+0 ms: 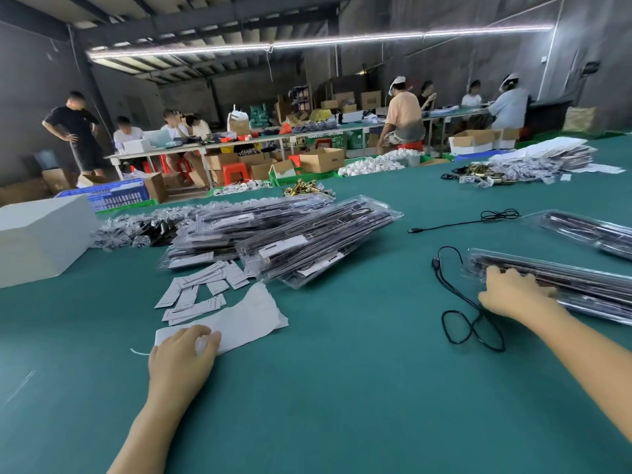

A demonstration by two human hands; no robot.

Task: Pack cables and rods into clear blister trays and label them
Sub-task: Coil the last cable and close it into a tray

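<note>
left hand (184, 350) lies flat on the white label backing sheet (246, 319) on the green tabletop (342, 388), its fingers (208, 336) relaxed and pressing the paper, not gripping it. right hand (513, 292) has its fingers (533, 278) curled over the near end of a clear blister tray (564, 285) with dark rods in it, and a loose black cable (472, 323) sits just beside that hand. packed trays (290, 241) are piled beyond the left fingers, loose labels (201, 289) between.

You see a dim hall lit by long ceiling strip lights (307, 41), soft shadows on your green table (342, 388), glare on clear trays (307, 241), wide-angle bending at edges, hazy background.
</note>
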